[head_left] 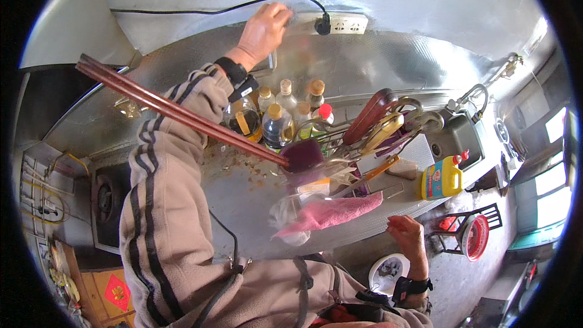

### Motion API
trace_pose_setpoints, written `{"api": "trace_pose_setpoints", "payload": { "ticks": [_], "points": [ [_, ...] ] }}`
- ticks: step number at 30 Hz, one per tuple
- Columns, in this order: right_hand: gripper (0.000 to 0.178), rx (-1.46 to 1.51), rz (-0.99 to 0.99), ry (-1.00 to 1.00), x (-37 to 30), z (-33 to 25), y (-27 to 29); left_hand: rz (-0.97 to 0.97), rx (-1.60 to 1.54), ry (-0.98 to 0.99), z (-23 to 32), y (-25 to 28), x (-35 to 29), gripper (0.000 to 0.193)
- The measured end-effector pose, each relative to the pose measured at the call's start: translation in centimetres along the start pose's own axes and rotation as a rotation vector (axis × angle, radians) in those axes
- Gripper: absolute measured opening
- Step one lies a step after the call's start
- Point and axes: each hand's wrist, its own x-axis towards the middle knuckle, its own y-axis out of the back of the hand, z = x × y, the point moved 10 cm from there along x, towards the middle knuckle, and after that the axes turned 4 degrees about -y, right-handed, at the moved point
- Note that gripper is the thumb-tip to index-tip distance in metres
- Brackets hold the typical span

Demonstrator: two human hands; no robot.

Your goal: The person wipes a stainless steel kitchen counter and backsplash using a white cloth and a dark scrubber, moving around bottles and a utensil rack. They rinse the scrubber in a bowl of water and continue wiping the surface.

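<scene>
My left hand (264, 31) is raised against the metal-covered back wall, left of a black plug (323, 24) and just under its cable (231, 7). Its fingers are curled together; whatever they may hold is hidden. My right hand (408, 234) hangs low beyond the counter's front edge, fingers loosely bent, with nothing visible in them. Nearest to it on the counter are a pink cloth (337, 211) and a yellow detergent bottle (442, 179). Long dark red chopsticks (176, 112) stick out of a utensil rack (331, 140), crossing in front of my left sleeve.
Several capped bottles (276, 127) stand behind the rack, which also holds scissors (419, 120) and knife handles (367, 115). A sink (458, 140) is at the right, a gas burner (106, 197) at the left. Crumbs (243, 173) lie on the counter. A white bucket (379, 276) and red basin (475, 237) are below.
</scene>
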Motion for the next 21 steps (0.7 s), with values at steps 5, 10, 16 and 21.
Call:
{"api": "trace_pose_setpoints", "payload": {
  "ticks": [5, 10, 16, 21],
  "points": [
    [0.019, -0.07, -0.013, -0.007, 0.3, 0.4, 0.0, -0.034, 0.073, -0.229, 3.6, -2.5, 1.5, 0.035],
    [0.019, 0.015, -0.037, -0.058, 0.1, 1.3, -0.3, -0.16, 0.186, -0.35, 4.7, -3.7, -0.4, 0.039],
    [0.02, 0.005, -0.021, -0.055, 0.4, 1.1, -0.2, -0.018, 0.037, -0.245, 3.1, -2.4, 1.4, 0.032],
    [0.02, -0.026, -0.03, -0.032, 0.2, 1.0, -0.2, -0.131, 0.141, -0.407, 4.5, -4.6, -1.2, 0.036]
  ]
}}
